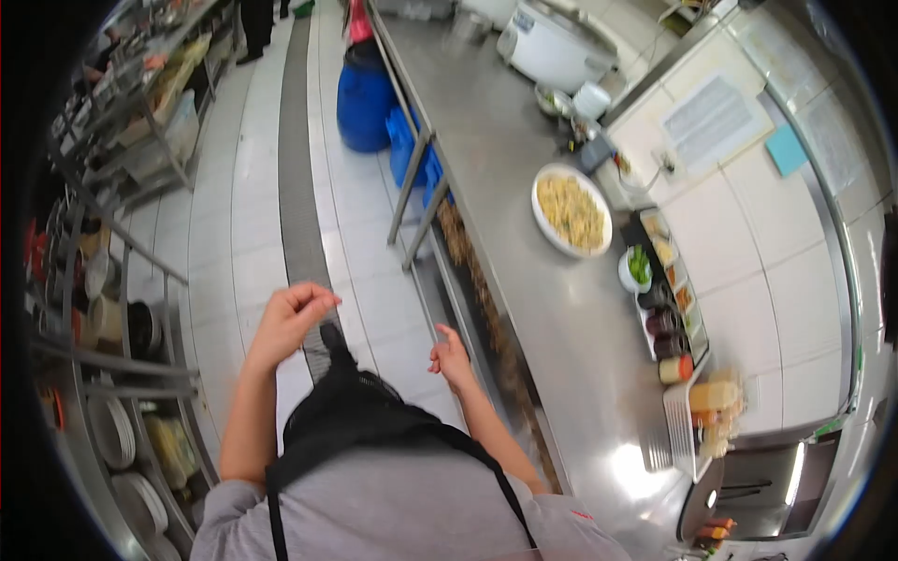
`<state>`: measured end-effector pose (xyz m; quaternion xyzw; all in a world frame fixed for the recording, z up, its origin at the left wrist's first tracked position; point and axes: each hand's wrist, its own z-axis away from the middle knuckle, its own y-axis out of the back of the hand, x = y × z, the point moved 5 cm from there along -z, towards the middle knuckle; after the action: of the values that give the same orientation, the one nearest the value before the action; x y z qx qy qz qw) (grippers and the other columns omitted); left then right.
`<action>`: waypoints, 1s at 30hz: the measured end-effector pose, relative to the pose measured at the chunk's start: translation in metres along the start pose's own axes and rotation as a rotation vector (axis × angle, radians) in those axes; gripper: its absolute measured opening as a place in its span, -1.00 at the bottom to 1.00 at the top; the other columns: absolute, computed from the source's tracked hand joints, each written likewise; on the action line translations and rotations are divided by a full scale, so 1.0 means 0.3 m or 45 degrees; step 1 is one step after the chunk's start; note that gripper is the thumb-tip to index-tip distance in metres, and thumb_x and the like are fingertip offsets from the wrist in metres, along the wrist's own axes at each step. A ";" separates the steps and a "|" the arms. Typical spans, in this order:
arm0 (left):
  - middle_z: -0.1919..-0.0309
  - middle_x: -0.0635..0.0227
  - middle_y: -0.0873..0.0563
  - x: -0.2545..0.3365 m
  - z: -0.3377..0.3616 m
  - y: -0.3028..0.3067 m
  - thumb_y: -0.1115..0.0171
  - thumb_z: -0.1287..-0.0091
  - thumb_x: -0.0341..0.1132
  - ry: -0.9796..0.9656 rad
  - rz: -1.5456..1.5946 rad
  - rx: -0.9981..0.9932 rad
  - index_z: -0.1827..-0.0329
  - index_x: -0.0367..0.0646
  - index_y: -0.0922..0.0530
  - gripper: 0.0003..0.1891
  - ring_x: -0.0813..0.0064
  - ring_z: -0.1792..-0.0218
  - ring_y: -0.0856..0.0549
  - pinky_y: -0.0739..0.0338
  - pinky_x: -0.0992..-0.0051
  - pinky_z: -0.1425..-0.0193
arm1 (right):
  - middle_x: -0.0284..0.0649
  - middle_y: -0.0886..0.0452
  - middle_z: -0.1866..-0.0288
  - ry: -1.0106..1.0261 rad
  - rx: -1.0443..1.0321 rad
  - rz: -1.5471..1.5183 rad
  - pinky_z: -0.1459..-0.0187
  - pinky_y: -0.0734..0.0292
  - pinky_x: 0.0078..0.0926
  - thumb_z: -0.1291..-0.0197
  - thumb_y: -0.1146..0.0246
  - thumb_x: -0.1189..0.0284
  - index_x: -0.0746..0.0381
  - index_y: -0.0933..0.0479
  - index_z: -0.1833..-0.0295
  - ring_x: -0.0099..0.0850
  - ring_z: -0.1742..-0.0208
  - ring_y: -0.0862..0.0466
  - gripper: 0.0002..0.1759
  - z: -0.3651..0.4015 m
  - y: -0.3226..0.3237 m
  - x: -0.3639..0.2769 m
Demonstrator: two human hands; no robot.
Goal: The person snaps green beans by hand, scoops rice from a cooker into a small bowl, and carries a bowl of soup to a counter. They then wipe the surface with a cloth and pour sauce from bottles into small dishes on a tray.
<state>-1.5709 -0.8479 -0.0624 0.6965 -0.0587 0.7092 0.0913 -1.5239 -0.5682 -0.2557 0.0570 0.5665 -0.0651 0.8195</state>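
We look down on a white tiled floor [253, 201] and, along its right side, a long steel counter [557, 323]; a metal rack with stacked plates [114, 432] stands to the left, and a blue barrel [362, 105] is ahead, beside the counter; below us is a black apron [351, 407], with both bare hands held out over the floor in front of it; on the counter, forward of the hands and well apart from them, sits a white dish [550, 235] of pale yellow food [572, 211]; the left hand [296, 316] is curled, though we cannot tell how tightly, and shows nothing in it; the right hand [451, 360], nearest the counter edge but apart from it, is loosely bent with a finger out, and looks empty; smallest is a bowl of greens [639, 267] near the dish; we judge this a pause between handlings; any reach onto the counter would call for lifting the right hand over its edge and spreading the fingers.
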 end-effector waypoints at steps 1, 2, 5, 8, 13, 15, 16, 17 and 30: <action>0.46 0.53 -0.59 -0.012 -0.065 0.038 -0.12 -0.24 -0.38 -0.022 -0.004 0.009 0.32 -0.28 -0.58 -0.86 0.80 0.41 -0.44 -0.33 0.73 0.31 | -0.39 -0.32 0.74 0.051 -0.016 0.012 0.52 -0.43 -0.55 -0.25 -0.03 0.25 0.30 -0.48 0.21 -0.55 0.65 -0.45 -0.69 -0.063 -0.059 -0.098; 0.47 0.54 -0.58 -0.011 -0.129 0.081 -0.13 -0.23 -0.38 -0.042 -0.010 0.021 0.32 -0.27 -0.58 -0.87 0.81 0.43 -0.44 -0.32 0.73 0.34 | -0.38 -0.36 0.72 0.101 -0.035 0.023 0.54 -0.42 -0.58 -0.27 0.00 0.28 0.30 -0.46 0.11 -0.56 0.63 -0.46 -0.70 -0.142 -0.115 -0.178; 0.57 0.59 -0.49 0.038 -0.327 0.236 -0.11 -0.22 -0.41 0.006 -0.164 0.075 0.29 -0.24 -0.58 -0.88 0.82 0.52 -0.39 -0.28 0.72 0.43 | -0.29 -0.49 0.52 0.137 -0.283 0.533 0.52 -0.44 -0.61 -0.26 0.00 0.41 0.28 -0.35 -0.06 -0.54 0.60 -0.52 -0.71 -0.459 -0.200 -0.305; 0.63 0.61 -0.39 0.089 -0.511 0.388 -0.07 -0.21 -0.44 0.047 -0.091 0.178 0.18 -0.20 -0.56 -0.83 0.84 0.63 -0.30 -0.20 0.72 0.58 | -0.23 -0.52 0.32 0.348 -0.215 0.584 0.46 -0.48 -0.61 -0.21 -0.04 0.53 0.27 -0.25 -0.19 -0.54 0.61 -0.51 -0.59 -0.700 -0.257 -0.499; 0.60 0.58 -0.41 0.087 -0.839 0.500 -0.06 -0.20 -0.44 0.080 0.086 0.248 0.04 -0.19 -0.50 -0.74 0.84 0.72 -0.24 -0.10 0.75 0.70 | -0.30 -0.55 0.27 0.966 0.326 0.423 0.37 -0.45 -0.66 -0.18 -0.08 0.55 0.21 -0.28 -0.20 -0.62 0.39 -0.51 -0.56 -0.958 -0.161 -0.835; 0.57 0.55 -0.46 0.077 -0.953 0.497 -0.08 -0.21 -0.42 0.114 0.116 0.159 0.05 -0.21 -0.50 -0.75 0.82 0.71 -0.27 -0.14 0.74 0.68 | -0.29 -0.57 0.30 0.968 0.516 0.519 0.28 -0.44 -0.58 -0.13 -0.09 0.51 0.21 -0.32 -0.15 -0.55 0.33 -0.54 -0.58 -1.061 -0.029 -0.968; 0.55 0.53 -0.49 0.065 -1.011 0.488 -0.10 -0.21 -0.41 0.117 0.089 0.105 0.06 -0.22 -0.51 -0.76 0.81 0.70 -0.30 -0.17 0.74 0.66 | -0.29 -0.57 0.32 0.896 0.552 0.475 0.29 -0.44 -0.56 -0.12 -0.09 0.52 0.22 -0.34 -0.11 -0.54 0.34 -0.54 -0.61 -1.122 0.049 -1.027; 0.55 0.52 -0.50 0.042 -1.069 0.484 -0.10 -0.21 -0.41 0.126 0.106 0.063 0.07 -0.23 -0.52 -0.77 0.80 0.69 -0.32 -0.18 0.74 0.65 | -0.28 -0.58 0.35 0.826 0.590 0.427 0.30 -0.45 -0.54 -0.10 -0.09 0.53 0.22 -0.36 -0.08 -0.53 0.36 -0.54 -0.63 -1.188 0.129 -1.085; 0.56 0.58 -0.45 0.176 -1.860 0.398 -0.12 -0.23 -0.41 0.109 -0.055 -0.069 0.07 -0.24 -0.52 -0.77 0.80 0.59 -0.36 -0.27 0.74 0.53 | 0.13 -0.45 -0.04 0.568 1.354 1.161 -0.02 -0.36 -0.21 0.02 -0.02 0.55 0.26 -0.18 -0.26 0.02 -0.02 -0.47 -0.39 -2.036 0.979 -1.567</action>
<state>-2.1422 -0.8444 -0.0173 0.6640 -0.0589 0.7344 0.1277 -2.2006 -0.1569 -0.0246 0.6886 0.5318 0.0294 0.4920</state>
